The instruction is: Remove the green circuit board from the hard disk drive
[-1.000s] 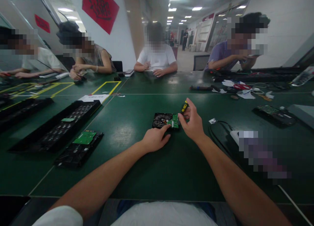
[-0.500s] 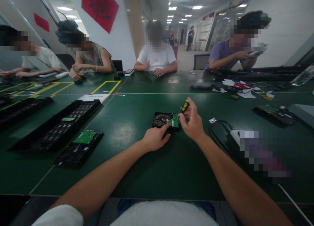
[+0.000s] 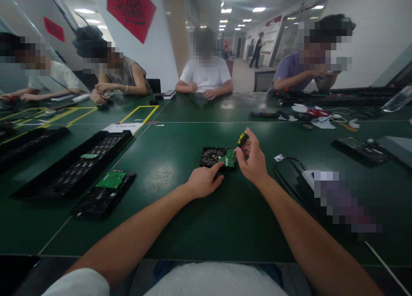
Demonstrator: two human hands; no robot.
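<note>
A black hard drive (image 3: 212, 157) with a green circuit board (image 3: 228, 158) on its right half lies on the green table. My left hand (image 3: 203, 181) rests at its near edge, fingers curled, thumb and forefinger touching the drive. My right hand (image 3: 252, 158) is closed around a black and yellow screwdriver (image 3: 242, 139), its tip down at the right end of the circuit board.
Black trays (image 3: 75, 167) with a green board (image 3: 111, 179) lie at the left. A black cable (image 3: 288, 171) and a white device sit to the right. Tools, papers and another drive (image 3: 358, 149) lie farther right. Several people sit along the far side.
My right hand with the screwdriver has shifted very slightly left and its fingers have turned a little. The left hand and the drive have stayed put.
</note>
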